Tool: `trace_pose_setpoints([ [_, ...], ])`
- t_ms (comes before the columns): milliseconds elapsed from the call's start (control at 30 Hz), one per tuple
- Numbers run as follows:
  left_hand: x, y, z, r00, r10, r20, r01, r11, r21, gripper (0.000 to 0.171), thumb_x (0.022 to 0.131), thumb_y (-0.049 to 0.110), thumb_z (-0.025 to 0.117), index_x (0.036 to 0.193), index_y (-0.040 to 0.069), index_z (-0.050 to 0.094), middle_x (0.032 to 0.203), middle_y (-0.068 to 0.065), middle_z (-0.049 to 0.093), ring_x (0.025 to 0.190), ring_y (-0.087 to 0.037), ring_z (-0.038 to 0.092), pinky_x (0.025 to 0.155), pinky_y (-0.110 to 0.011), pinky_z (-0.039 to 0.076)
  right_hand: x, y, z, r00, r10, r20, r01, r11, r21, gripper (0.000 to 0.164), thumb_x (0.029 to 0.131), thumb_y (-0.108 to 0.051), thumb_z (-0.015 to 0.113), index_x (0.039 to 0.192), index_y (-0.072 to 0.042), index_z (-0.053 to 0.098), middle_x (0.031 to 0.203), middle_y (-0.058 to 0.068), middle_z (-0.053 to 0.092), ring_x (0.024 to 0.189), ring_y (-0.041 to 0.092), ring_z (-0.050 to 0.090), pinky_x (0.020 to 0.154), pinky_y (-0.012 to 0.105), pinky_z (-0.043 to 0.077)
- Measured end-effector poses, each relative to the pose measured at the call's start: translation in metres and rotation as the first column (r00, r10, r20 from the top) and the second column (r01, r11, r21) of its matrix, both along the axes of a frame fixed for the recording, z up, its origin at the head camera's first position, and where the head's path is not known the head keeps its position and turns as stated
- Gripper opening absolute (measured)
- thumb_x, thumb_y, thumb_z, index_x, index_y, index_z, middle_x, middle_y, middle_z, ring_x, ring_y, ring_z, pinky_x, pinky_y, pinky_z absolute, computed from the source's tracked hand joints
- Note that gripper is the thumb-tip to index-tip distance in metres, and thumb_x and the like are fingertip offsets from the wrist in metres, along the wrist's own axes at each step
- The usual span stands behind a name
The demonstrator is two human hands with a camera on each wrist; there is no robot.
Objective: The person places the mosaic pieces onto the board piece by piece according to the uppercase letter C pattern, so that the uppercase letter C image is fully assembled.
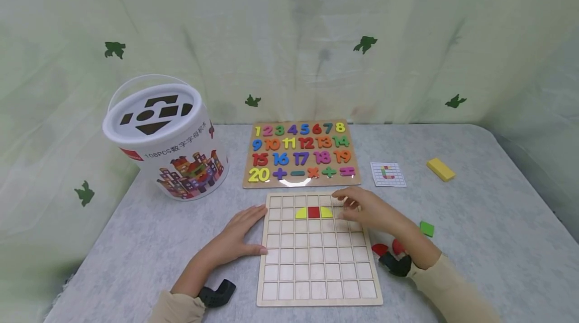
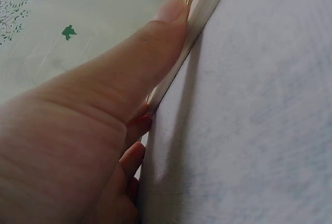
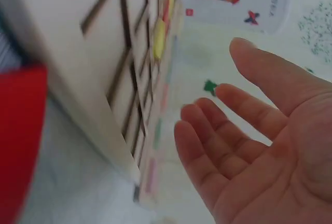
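The grid board (image 1: pixel 316 257) lies flat at the near middle of the table (image 1: pixel 488 242), its long axis running from 6 to 12 o'clock, the far edge pointing at the number board (image 1: pixel 300 154). In its second row from the far edge sit three pieces side by side along a 9-to-3 line: a yellow piece (image 1: pixel 300 213), a red piece (image 1: pixel 314 212) and another yellow piece (image 1: pixel 326 212), touching one another. The left hand (image 1: pixel 237 237) lies at the board's 9 o'clock edge, fingers straight and pressed against the rim, thumb along the edge; in the left wrist view the thumb (image 2: pixel 155 37) rests on the board's side. It grips nothing. The right hand (image 1: pixel 364 208) hovers over the board's 1 o'clock corner, fingers relaxed and spread, holding nothing, as the right wrist view shows. Two red pieces (image 1: pixel 386 248) lie just beside the board at 3 o'clock, near the right wrist, and a green piece (image 1: pixel 426 228) a little further out. A card (image 1: pixel 387 174) and a yellow block (image 1: pixel 441 169) lie at 2 o'clock, and a bucket (image 1: pixel 169 137) stands at 10 o'clock.
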State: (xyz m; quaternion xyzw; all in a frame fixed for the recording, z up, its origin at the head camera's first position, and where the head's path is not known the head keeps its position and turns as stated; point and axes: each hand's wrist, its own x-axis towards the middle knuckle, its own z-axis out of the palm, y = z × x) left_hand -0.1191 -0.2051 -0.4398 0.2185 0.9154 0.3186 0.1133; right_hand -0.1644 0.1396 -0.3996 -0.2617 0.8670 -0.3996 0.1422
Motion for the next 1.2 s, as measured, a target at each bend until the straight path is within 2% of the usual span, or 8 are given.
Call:
trace_pose_setpoints([
  [167,0.0,-0.001,-0.001,1.0,0.006,-0.002,-0.006,1.0,-0.01,0.095,0.068,0.056,0.067,0.143,0.013,0.026,0.147,-0.003,0.022,0.134,-0.025,0.013,0.106,-0.049,0.009,0.014,0.033,0.012,0.993,-0.069,-0.095,0.069,0.998,-0.004,0.047,0.081,-0.017,0.068,0.125,-0.008,0.051,0.12,0.011,0.052,0.101,0.029,0.052,0.083,0.045,0.046],
  [300,0.001,-0.002,-0.001,1.0,0.008,-0.003,-0.008,1.0,-0.008,0.095,0.068,0.056,0.067,0.143,0.013,0.026,0.147,-0.003,0.022,0.134,-0.025,0.013,0.106,-0.049,0.009,0.027,0.06,0.014,0.981,-0.127,-0.144,0.132,0.991,0.026,0.048,0.08,-0.019,0.069,0.124,-0.007,0.051,0.121,0.01,0.052,0.1,0.031,0.052,0.081,0.046,0.046],
  [500,0.002,-0.001,0.0,1.0,0.006,-0.003,-0.006,1.0,-0.001,0.094,0.069,0.055,0.068,0.143,0.013,0.026,0.147,-0.004,0.022,0.134,-0.026,0.012,0.105,-0.05,0.009,0.043,0.094,0.003,0.964,-0.219,-0.149,0.235,0.967,0.098,0.05,0.078,-0.027,0.071,0.121,-0.008,0.054,0.117,0.008,0.053,0.095,0.026,0.052,0.073,0.037,0.048],
  [600,0.002,-0.001,0.0,1.0,0.004,-0.007,-0.004,1.0,-0.005,0.094,0.069,0.055,0.067,0.143,0.013,0.026,0.147,-0.004,0.022,0.134,-0.026,0.013,0.105,-0.049,0.009,0.047,0.105,-0.005,0.957,-0.253,-0.142,0.273,0.951,0.144,0.051,0.075,-0.024,0.073,0.119,-0.006,0.055,0.114,0.009,0.055,0.094,0.024,0.052,0.071,0.034,0.048],
  [800,0.001,0.0,0.0,1.0,-0.005,-0.009,0.005,1.0,-0.005,0.094,0.069,0.055,0.067,0.142,0.012,0.027,0.147,-0.004,0.022,0.134,-0.025,0.013,0.106,-0.049,0.009,0.051,0.119,-0.02,0.956,-0.279,-0.094,0.293,0.934,0.204,0.048,0.073,-0.017,0.074,0.115,-0.003,0.057,0.111,0.01,0.056,0.094,0.023,0.052,0.076,0.038,0.048],
  [933,0.001,-0.001,0.0,1.0,-0.006,-0.01,0.006,1.0,-0.01,0.094,0.069,0.055,0.067,0.142,0.012,0.027,0.147,-0.003,0.022,0.134,-0.025,0.013,0.106,-0.048,0.009,0.05,0.122,-0.028,0.954,-0.284,-0.098,0.299,0.93,0.215,0.041,0.073,-0.015,0.074,0.11,-0.005,0.06,0.108,0.009,0.056,0.093,0.023,0.052,0.078,0.042,0.048],
  [1067,0.001,-0.001,0.0,1.0,-0.006,-0.015,0.005,1.0,-0.012,0.094,0.069,0.055,0.067,0.143,0.012,0.026,0.147,-0.004,0.022,0.134,-0.025,0.013,0.106,-0.049,0.009,0.049,0.119,-0.029,0.949,-0.288,-0.126,0.31,0.922,0.232,0.035,0.073,-0.014,0.074,0.104,-0.005,0.062,0.104,0.008,0.055,0.09,0.022,0.051,0.079,0.043,0.048],
  [1200,0.001,-0.001,0.0,1.0,-0.006,-0.013,0.006,1.0,-0.007,0.094,0.069,0.055,0.067,0.143,0.013,0.026,0.147,-0.004,0.022,0.134,-0.025,0.013,0.105,-0.049,0.009,0.046,0.115,-0.025,0.948,-0.29,-0.127,0.314,0.917,0.246,0.033,0.075,-0.014,0.073,0.105,-0.006,0.061,0.104,0.007,0.056,0.089,0.022,0.051,0.078,0.042,0.048],
])
